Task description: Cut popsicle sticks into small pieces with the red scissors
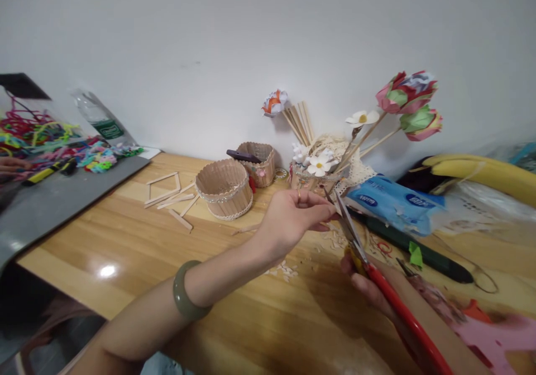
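My left hand (293,219) reaches over the middle of the wooden table (234,319), thumb and fingers pinched on a small pale piece at the scissors' tips. The piece is mostly hidden by the fingers. Red-handled scissors (383,285) are in my right hand (372,288), with their blades slightly apart beside the left fingertips. Small pale cut pieces (287,272) lie scattered on the table below and around the hands. Behind the left hand stand a round wooden-stick basket (226,193) and a second basket (266,168) with a dark phone in it.
Paper flowers (408,93) rise from a decorated holder at the back. A blue tissue pack (393,199), bananas (481,168), a dark green tool (419,246) and pink scissors (498,336) lie right. Wooden sticks (163,199), a bottle (100,118) and another person's hand (14,166) are left.
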A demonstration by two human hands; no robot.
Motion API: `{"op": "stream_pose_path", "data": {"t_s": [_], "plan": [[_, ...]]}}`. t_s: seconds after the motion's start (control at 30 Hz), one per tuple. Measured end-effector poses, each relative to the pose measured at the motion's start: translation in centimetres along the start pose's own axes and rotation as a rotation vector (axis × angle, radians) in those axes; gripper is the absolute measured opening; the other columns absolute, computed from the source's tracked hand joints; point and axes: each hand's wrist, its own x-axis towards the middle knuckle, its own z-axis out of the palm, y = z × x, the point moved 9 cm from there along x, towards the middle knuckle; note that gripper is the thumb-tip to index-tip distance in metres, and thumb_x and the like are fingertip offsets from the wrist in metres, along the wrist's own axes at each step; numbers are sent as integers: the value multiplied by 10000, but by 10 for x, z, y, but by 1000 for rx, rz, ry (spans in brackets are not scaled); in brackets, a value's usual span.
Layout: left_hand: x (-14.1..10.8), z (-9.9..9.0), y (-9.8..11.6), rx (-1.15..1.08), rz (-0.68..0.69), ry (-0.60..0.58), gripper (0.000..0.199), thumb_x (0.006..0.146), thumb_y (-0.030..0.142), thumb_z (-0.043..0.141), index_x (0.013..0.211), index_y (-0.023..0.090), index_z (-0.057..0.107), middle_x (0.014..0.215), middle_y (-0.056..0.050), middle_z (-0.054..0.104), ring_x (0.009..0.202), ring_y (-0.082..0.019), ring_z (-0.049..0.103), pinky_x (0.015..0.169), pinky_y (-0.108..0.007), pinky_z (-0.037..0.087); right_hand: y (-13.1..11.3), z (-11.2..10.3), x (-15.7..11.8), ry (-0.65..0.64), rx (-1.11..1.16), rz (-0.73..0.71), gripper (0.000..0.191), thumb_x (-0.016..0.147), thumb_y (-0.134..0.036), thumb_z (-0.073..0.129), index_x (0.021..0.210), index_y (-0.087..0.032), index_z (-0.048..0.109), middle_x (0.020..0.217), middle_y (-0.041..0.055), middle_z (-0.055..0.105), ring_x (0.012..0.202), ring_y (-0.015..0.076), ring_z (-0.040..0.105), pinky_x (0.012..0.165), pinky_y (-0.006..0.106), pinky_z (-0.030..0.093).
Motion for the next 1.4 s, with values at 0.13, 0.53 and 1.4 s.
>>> {"op": "stream_pose_path", "data": {"t_s": [0.13,0.53,1.4], "plan": [[0,0,-2,-12,-2,-1,68,634,125,681,605,94,627,586,-8,627,565,-81,569,581,-224,487,6,7,-1,-43,-39,-11,304,783,-492,562,638,-229,517,561,2,523,506,166,488,470,299,386],[2,1,-3,-59,-25,-19,66,645,104,672,600,89,626,570,-9,623,573,-83,588,552,-202,480,30,4,-4,-92,7,-69,236,885,-406,506,944,-201,608,937,36,623,758,142,591,664,300,511],[0,5,-7,-52,-31,-53,61,653,159,649,643,102,630,643,-31,635,634,-112,593,516,-209,495,46,6,-36,100,166,100,219,898,-344,501,1059,-222,588,1129,59,578,932,187,579,781,365,509]]}}
